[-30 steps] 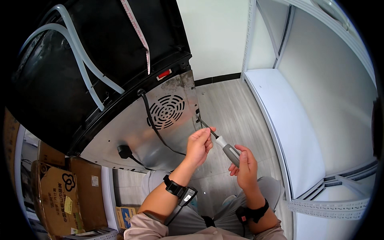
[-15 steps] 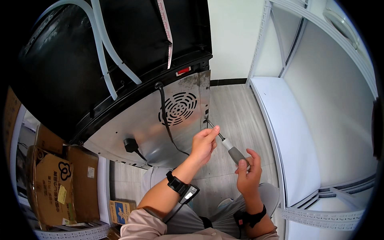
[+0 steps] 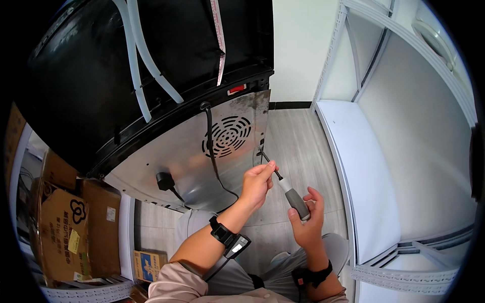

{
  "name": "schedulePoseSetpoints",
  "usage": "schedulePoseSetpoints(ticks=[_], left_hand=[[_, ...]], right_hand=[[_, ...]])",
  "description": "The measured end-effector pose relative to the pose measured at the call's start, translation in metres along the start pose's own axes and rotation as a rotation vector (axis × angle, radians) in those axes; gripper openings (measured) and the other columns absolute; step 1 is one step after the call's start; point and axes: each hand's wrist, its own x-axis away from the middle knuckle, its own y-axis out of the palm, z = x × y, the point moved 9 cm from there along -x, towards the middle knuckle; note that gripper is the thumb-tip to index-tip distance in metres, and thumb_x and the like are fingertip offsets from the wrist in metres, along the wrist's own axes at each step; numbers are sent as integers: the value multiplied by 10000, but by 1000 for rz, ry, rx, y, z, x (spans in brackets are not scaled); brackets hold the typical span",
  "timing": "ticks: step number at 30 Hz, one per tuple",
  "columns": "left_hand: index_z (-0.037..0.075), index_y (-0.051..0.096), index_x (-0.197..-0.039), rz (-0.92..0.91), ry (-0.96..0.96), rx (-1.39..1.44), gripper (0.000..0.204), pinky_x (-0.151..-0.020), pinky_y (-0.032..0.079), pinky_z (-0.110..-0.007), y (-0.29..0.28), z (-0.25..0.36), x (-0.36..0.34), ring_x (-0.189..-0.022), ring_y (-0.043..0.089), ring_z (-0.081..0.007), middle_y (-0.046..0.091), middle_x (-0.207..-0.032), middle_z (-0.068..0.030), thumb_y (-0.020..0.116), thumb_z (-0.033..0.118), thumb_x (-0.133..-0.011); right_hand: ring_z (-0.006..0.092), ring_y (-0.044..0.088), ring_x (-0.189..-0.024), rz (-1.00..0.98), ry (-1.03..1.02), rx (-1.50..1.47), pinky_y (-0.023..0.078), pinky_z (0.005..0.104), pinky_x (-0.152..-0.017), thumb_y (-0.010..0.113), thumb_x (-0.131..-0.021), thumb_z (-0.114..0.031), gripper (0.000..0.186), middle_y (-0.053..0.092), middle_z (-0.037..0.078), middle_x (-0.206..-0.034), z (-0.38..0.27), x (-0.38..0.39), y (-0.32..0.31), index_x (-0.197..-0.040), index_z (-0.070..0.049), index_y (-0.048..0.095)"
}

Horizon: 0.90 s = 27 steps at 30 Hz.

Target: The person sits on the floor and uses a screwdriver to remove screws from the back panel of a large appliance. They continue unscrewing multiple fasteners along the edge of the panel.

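Your left fingers (image 3: 271, 165) pinch the screwdriver (image 3: 286, 188), slanting up-left toward the panel (image 3: 151, 174); your half-open right fingers (image 3: 316, 195) cup its handle (image 3: 297, 203).

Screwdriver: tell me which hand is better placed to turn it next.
Right, probably: the right hand is at the grey handle, while the left hand is at the slim shaft.

Grey wood-look plank flooring (image 3: 298, 136) spreads below the grip; beyond it rises a plain white wall (image 3: 300, 50) with black skirting (image 3: 290, 105). White metal shelving (image 3: 366, 177) stands right of the grip.
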Motion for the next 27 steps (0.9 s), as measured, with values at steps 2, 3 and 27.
schedulePoseSetpoints(ticks=[2,3,27], left_hand=[[34,623,-815,23,10,-2,286,-448,231,-227,0,2,0,-470,280,-52,373,-556,71,627,295,-933],[37,624,-805,22,15,8,286,-446,228,-228,2,5,1,-467,278,-52,371,-550,71,634,295,-928],[52,588,-863,88,-54,-9,392,-431,217,-230,-13,24,-9,-453,256,-48,361,-576,75,526,425,-971]], right_hand=[[216,549,-862,43,-189,135,451,328,-722,614,-832,-12,446,521,148,-1069,-17,1,-3,-1252,-1,465],[238,551,-880,55,-271,185,454,344,-740,612,-829,-12,427,525,155,-1063,-24,1,-4,-1235,1,481],[132,556,-640,-53,-35,101,458,261,-573,620,-883,-157,384,604,80,-826,-4,3,12,-1203,33,525]])
